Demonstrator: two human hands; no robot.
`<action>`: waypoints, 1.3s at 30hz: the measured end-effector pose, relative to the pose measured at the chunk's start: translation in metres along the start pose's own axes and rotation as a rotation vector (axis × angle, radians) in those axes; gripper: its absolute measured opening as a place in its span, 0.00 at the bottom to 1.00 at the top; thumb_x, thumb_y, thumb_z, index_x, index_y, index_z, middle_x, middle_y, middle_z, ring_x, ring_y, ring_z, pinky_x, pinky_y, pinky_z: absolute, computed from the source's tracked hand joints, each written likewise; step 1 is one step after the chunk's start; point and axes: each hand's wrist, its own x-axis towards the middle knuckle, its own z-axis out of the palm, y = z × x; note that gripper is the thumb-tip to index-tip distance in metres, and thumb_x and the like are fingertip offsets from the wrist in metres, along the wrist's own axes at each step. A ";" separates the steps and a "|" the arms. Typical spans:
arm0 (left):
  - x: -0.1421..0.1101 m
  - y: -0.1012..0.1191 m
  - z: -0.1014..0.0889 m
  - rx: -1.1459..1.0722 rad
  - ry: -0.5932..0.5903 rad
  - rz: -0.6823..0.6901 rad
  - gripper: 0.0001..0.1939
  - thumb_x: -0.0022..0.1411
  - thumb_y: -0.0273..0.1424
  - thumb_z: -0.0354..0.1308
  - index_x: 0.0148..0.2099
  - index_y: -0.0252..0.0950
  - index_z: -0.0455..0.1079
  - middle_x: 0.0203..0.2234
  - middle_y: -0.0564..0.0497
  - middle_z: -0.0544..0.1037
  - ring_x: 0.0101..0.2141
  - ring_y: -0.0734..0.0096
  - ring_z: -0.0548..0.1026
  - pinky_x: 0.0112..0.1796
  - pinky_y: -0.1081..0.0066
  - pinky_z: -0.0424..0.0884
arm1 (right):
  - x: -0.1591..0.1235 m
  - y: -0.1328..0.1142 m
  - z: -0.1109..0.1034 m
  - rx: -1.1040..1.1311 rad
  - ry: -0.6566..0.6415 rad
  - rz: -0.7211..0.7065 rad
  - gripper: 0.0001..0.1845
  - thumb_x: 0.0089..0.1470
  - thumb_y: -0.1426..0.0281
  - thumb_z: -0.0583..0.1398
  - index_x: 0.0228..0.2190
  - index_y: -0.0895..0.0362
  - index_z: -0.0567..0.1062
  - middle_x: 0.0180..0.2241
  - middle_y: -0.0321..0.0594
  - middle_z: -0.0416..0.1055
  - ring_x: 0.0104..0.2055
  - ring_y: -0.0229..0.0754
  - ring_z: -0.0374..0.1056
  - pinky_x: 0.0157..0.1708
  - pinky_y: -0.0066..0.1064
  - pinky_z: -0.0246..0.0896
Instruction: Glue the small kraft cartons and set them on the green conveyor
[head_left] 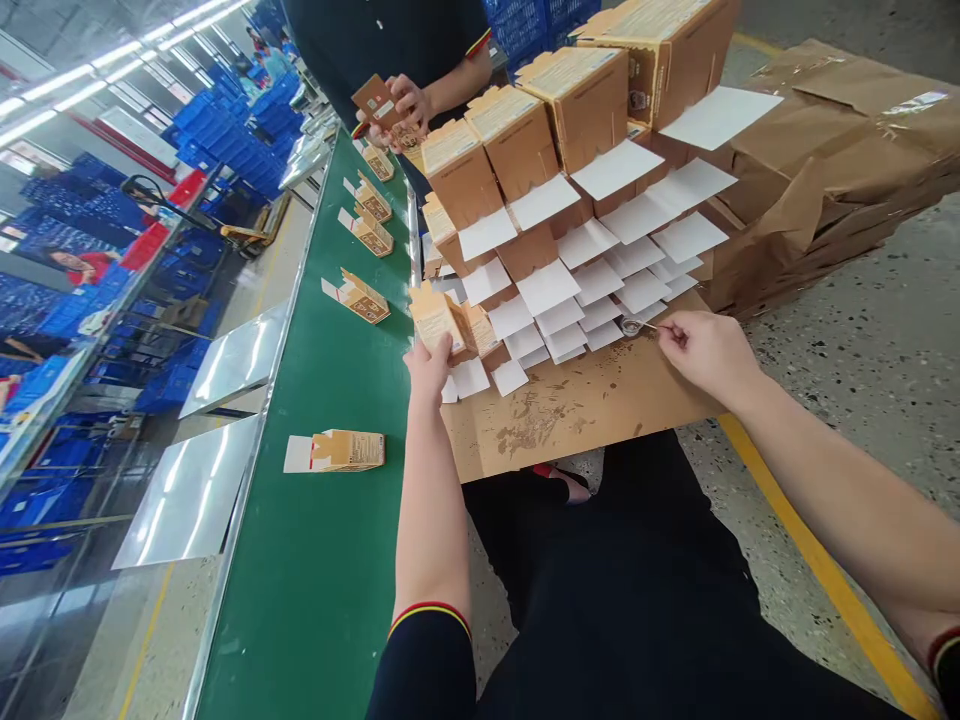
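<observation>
My left hand [430, 368] is closed round a small tan carton [439, 315] at the left edge of the stacked boxes. My right hand [709, 352] pinches a thin stick [654, 327]. The stick's far end meets a small round, shiny thing [631, 326], whose kind I cannot make out, on the brown cardboard sheet [645, 390]. Between my hands stand rows of tan cartons [525, 135] with white flaps [547, 288] jutting toward me. Dark smears [536, 428] mark the cardboard.
Left of me runs a green conveyor belt [300, 580] carrying several spaced cartons, the nearest carton [360, 450] lying level with my forearm. Across from me a co-worker's hands [409, 105] hold a brown carton. Brown paper-wrapped stacks [825, 170] stand at the right.
</observation>
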 end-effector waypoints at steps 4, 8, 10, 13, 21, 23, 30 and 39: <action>-0.053 -0.004 -0.023 -0.058 0.018 -0.066 0.34 0.62 0.49 0.79 0.63 0.42 0.75 0.65 0.37 0.81 0.70 0.44 0.76 0.70 0.47 0.73 | 0.020 0.005 0.009 -0.005 -0.070 -0.016 0.21 0.70 0.63 0.63 0.24 0.47 0.66 0.22 0.36 0.68 0.25 0.40 0.60 0.29 0.36 0.56; -0.119 -0.017 -0.025 -0.295 -0.044 -0.112 0.42 0.58 0.51 0.81 0.69 0.48 0.73 0.70 0.40 0.78 0.72 0.43 0.75 0.68 0.48 0.77 | 0.020 0.009 0.006 -0.020 -0.106 -0.018 0.21 0.71 0.66 0.63 0.24 0.47 0.67 0.23 0.37 0.70 0.26 0.41 0.62 0.31 0.37 0.59; -0.143 -0.025 -0.020 -0.310 -0.063 -0.182 0.43 0.54 0.51 0.83 0.67 0.46 0.75 0.68 0.39 0.80 0.71 0.40 0.76 0.68 0.46 0.77 | 0.007 0.003 0.004 -0.006 -0.053 -0.013 0.14 0.69 0.68 0.63 0.28 0.48 0.73 0.26 0.38 0.75 0.29 0.42 0.67 0.33 0.37 0.63; -0.159 -0.035 -0.013 -0.269 -0.074 -0.253 0.45 0.48 0.49 0.87 0.63 0.39 0.77 0.63 0.34 0.83 0.66 0.40 0.81 0.68 0.43 0.76 | -0.033 -0.024 0.013 0.138 -0.022 -0.033 0.08 0.69 0.69 0.62 0.36 0.52 0.82 0.30 0.40 0.80 0.30 0.43 0.73 0.33 0.37 0.69; -0.157 -0.048 -0.012 -0.187 -0.062 -0.293 0.46 0.42 0.43 0.90 0.59 0.38 0.74 0.59 0.34 0.84 0.61 0.43 0.85 0.68 0.42 0.75 | -0.122 -0.114 0.101 0.297 -0.205 -0.270 0.17 0.74 0.74 0.57 0.34 0.53 0.81 0.31 0.40 0.80 0.31 0.43 0.73 0.35 0.34 0.69; -0.157 -0.047 -0.011 -0.175 -0.057 -0.271 0.46 0.42 0.42 0.91 0.60 0.39 0.73 0.59 0.36 0.85 0.61 0.44 0.85 0.67 0.43 0.76 | -0.123 -0.115 0.115 0.216 -0.215 -0.299 0.18 0.75 0.74 0.56 0.34 0.54 0.80 0.32 0.42 0.79 0.33 0.44 0.73 0.37 0.35 0.68; -0.158 -0.050 -0.006 -0.104 -0.062 -0.201 0.47 0.46 0.44 0.89 0.61 0.41 0.68 0.58 0.38 0.83 0.58 0.48 0.85 0.65 0.46 0.79 | -0.133 -0.112 0.129 0.138 -0.302 -0.403 0.18 0.75 0.76 0.56 0.32 0.55 0.76 0.29 0.41 0.73 0.32 0.44 0.69 0.35 0.36 0.61; -0.184 -0.065 0.012 0.202 0.043 -0.069 0.48 0.45 0.44 0.89 0.59 0.43 0.64 0.57 0.39 0.79 0.65 0.42 0.79 0.66 0.45 0.77 | -0.150 -0.104 0.098 0.317 -0.154 -0.406 0.16 0.75 0.77 0.57 0.35 0.53 0.79 0.29 0.38 0.76 0.30 0.42 0.71 0.36 0.34 0.67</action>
